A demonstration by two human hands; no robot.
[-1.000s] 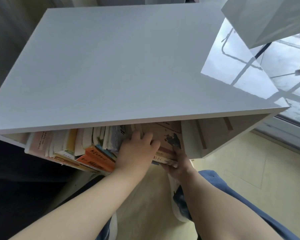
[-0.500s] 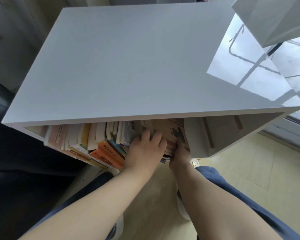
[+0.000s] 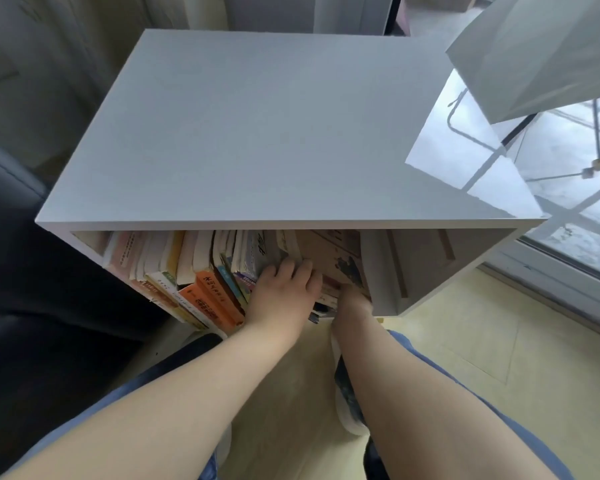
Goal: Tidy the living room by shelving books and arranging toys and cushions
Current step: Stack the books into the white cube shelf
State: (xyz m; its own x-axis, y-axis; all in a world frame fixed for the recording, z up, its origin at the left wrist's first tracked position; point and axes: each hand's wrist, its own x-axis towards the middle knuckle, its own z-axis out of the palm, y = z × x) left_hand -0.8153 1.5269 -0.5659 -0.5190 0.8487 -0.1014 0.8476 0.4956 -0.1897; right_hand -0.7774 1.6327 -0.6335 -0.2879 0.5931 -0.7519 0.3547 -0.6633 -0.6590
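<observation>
A white shelf unit [image 3: 257, 133] stands in front of me, seen from above. Its open compartment holds a leaning row of books [image 3: 194, 285], among them several with orange spines. At the right end of the row a brown-covered book [image 3: 329, 258] tilts against the others. My left hand [image 3: 284, 289] has its fingers curled over the brown book's left edge, beside a grey book [image 3: 257, 254]. Under the book's lower edge is my right hand [image 3: 352, 301], holding it from below with the fingers hidden.
A white divider panel [image 3: 378, 271] stands just right of the brown book. A dark sofa [image 3: 32, 289] is on the left and a white lampshade [image 3: 534, 53] hangs at top right. A window [image 3: 568, 202] runs along the right above pale floor [image 3: 465, 341]. My knees are below.
Both hands have slid deeper into the compartment with the brown book. My view has pulled back, and more of the shelf top shows.
</observation>
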